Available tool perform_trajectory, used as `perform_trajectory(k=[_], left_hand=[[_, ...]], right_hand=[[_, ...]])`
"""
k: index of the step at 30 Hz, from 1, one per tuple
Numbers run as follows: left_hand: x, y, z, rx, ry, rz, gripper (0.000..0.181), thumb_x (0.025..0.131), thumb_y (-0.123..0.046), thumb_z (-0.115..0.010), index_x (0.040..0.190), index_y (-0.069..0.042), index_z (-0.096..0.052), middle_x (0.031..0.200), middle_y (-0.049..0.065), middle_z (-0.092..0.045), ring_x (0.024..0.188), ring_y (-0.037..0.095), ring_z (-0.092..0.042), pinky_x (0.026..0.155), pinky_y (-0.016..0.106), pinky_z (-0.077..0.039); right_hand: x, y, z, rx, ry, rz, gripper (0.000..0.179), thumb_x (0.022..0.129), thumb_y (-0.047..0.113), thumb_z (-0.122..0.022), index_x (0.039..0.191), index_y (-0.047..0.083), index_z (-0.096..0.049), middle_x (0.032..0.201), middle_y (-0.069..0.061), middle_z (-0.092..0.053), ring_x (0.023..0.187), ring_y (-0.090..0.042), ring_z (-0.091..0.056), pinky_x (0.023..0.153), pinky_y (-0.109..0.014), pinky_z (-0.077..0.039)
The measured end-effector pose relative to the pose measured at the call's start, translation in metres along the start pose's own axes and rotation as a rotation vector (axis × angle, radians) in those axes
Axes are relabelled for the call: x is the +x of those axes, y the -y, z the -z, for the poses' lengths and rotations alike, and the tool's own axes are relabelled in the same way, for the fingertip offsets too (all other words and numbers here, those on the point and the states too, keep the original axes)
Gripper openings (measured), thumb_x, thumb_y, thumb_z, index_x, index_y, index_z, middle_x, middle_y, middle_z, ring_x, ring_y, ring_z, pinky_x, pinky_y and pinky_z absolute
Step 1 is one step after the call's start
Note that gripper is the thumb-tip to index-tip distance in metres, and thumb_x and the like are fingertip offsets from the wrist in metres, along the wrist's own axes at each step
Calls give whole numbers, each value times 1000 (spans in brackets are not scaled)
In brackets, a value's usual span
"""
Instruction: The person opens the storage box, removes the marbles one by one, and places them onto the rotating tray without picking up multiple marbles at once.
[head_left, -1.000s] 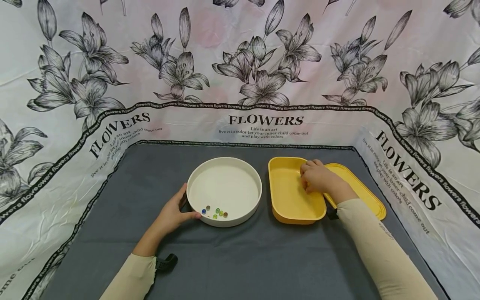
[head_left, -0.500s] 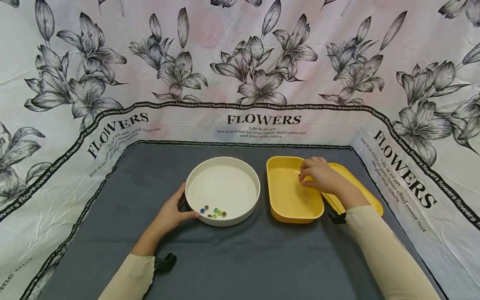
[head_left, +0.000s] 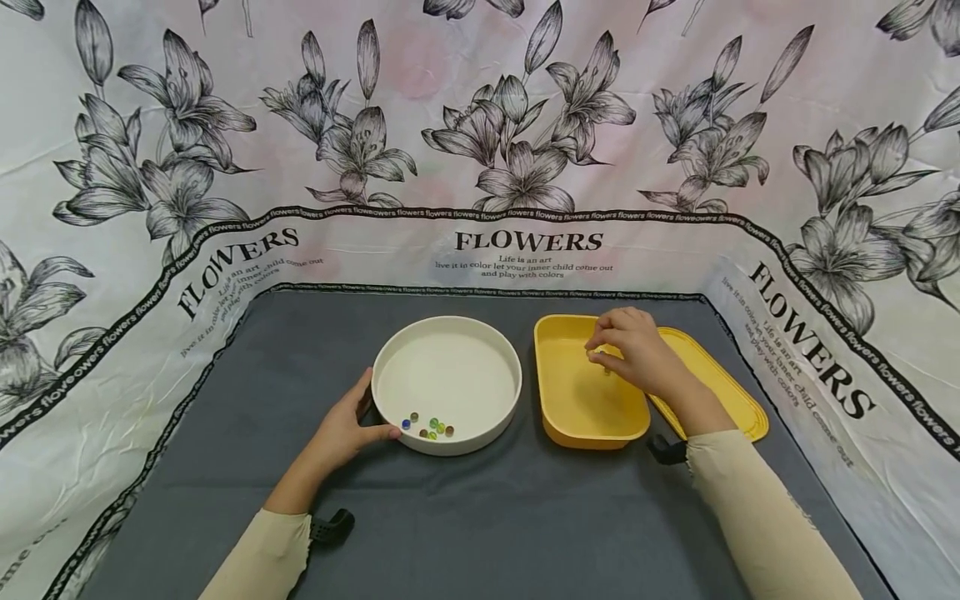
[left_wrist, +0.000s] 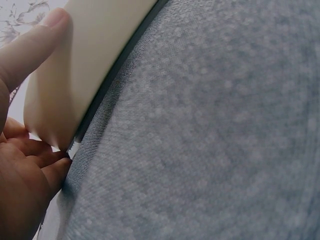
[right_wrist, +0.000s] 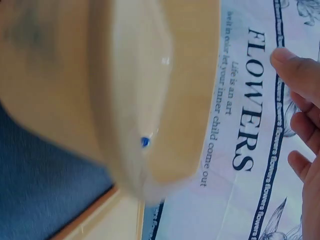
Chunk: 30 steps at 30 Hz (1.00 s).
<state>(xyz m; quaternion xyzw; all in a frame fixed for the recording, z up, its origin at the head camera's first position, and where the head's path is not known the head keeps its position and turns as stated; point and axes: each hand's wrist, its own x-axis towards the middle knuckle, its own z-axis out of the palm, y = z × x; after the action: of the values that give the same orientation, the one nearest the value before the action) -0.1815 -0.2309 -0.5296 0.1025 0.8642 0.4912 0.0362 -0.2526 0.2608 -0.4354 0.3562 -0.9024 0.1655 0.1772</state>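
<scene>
My left hand [head_left: 343, 429] grips the near-left side of a round white tray [head_left: 453, 362], thumb at the rim. In the left wrist view the fingers [left_wrist: 55, 167] curl against the lower edge of its wall. Several glass marbles [head_left: 439, 428], blue, green and brown, lie near the tray's front. Over a yellow box [head_left: 592, 417] is my right hand [head_left: 637, 350], its fingers curled toward the thumb, pinching what looks like a small marble, mostly hidden. Inside the box, a blue marble [right_wrist: 145, 142] shows in the right wrist view.
A yellow lid [head_left: 723, 387] lies to the right of the box, partly behind the right forearm. Dark grey cloth [head_left: 480, 533] covers the table, with a white flower-printed border [head_left: 525, 250] behind. A narrow strip of cloth separates tray and box.
My right hand has risen from the floor of the yellow box and shifted slightly left. My left hand keeps its hold on the tray; the marbles there have rolled a little.
</scene>
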Motion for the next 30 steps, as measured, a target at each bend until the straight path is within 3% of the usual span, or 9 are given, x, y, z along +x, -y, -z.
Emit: perform_trajectory(k=[13, 23, 30], left_hand=[[-5, 4, -2, -12, -1, 12, 130, 75, -41, -92, 165, -3, -6, 171, 18, -10, 152, 38, -28, 121, 52, -31], [-5, 5, -2, -13, -7, 11, 130, 75, -42, -92, 165, -3, -6, 171, 18, -10, 153, 38, -27, 121, 52, -30], [0, 4, -1, -17, -12, 8, 131, 74, -44, -92, 165, -5, -7, 171, 16, -11, 153, 38, -26, 121, 52, -31]], right_hand=[[12, 33, -16, 57, -81, 17, 16, 82, 12, -87, 97, 12, -80, 104, -5, -60, 105, -29, -49, 95, -52, -35], [26, 45, -33, 98, -115, 35, 17, 82, 14, -87, 98, 14, -80, 103, -4, -60, 102, -28, -50, 94, -50, -37], [39, 61, -38, 104, -84, 26, 15, 85, 16, -85, 99, 14, -81, 105, -2, -61, 101, -25, -49, 93, -46, -37]])
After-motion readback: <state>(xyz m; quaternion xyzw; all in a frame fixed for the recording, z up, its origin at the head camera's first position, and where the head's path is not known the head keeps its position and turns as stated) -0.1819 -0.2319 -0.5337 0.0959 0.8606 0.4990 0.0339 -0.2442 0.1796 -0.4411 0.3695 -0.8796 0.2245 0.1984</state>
